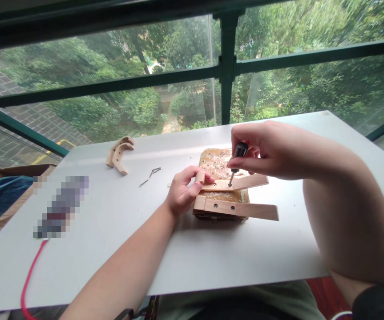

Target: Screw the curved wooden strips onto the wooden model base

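My right hand [252, 149] is closed around the black handle of a screwdriver [240, 151]. The screwdriver tilts slightly, its tip at a screw in the farther wooden piece [248, 182]. My left hand [187, 189] grips the left end of that same piece, thumb in front and fingers behind. Both pale wooden pieces lie across a worn, brownish block [216, 160]. The nearer wooden piece [255, 210] shows two dark screw heads and overhangs the block's right edge. Part of the block is hidden by the wood and my hands.
Two curved wooden pieces [118, 155] lie at the back left of the white table [111, 258]. Several loose screws [151, 174] are left of the block. A blurred-out object with a red cord [28, 280] sits at left. Beyond it is a cardboard box [14, 198] with blue cloth.
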`<state>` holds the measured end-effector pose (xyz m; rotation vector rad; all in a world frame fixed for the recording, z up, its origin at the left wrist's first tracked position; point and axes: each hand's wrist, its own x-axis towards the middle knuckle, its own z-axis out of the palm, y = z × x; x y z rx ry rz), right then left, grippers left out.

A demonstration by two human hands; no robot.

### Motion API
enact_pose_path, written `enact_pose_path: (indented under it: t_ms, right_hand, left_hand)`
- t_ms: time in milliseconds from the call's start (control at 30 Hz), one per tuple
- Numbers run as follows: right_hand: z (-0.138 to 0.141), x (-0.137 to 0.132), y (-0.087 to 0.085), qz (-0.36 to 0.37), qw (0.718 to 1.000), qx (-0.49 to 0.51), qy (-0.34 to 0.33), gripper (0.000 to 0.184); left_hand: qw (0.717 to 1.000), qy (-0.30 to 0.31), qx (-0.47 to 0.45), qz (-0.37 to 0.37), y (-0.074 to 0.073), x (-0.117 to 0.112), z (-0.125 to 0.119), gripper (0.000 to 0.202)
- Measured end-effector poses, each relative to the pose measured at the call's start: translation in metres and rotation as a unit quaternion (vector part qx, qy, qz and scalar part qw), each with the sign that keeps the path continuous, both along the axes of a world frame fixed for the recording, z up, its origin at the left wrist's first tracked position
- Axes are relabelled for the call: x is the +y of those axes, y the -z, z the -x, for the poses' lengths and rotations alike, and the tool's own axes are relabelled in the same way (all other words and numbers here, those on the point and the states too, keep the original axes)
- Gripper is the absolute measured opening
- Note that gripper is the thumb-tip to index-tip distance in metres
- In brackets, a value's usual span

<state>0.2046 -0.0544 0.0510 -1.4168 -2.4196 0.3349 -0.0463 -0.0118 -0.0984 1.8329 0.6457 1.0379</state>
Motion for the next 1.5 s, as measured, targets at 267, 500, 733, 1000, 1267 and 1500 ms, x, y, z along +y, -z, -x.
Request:
enact_pose_path:
  t_ms: [267,500,733,1000,1267,1500]
  right_hand:
    - [0.003,0.007,0.007,0.018,0.999,0.025,0.042,0.03]
    - [0.008,0.008,0.011,0.037,0.996,0.063,0.042,0.027]
    - [0.013,0.008,0.011,0.019,0.997,0.045,0.06,0.03]
    - [0.025,0.0,0.01,-0.022,0.999,0.023,0.027,0.027]
    - [0.021,0.009,0.023,-0.087,0.99,0.096,-0.046,0.011]
    - [0.017,0.004,0.015,-0.012,0.987,0.107,-0.121,0.019]
  left_hand:
    - [1.0,-0.007,-0.001,0.015,0.0,-0.002,-0.002,0.031]
    - [1.0,-0.011,0.008,0.009,-0.001,-0.002,-0.001,0.031]
    - [1.0,-0.009,0.013,-0.001,-0.001,-0.001,-0.001,0.031]
    - [0.999,-0.012,0.029,0.005,0.001,-0.001,0.001,0.033]
    - [1.0,-0.016,0.018,0.0,0.0,-0.001,0.0,0.034]
    - [1.0,-0.012,0.02,0.0,-0.003,-0.002,-0.001,0.032]
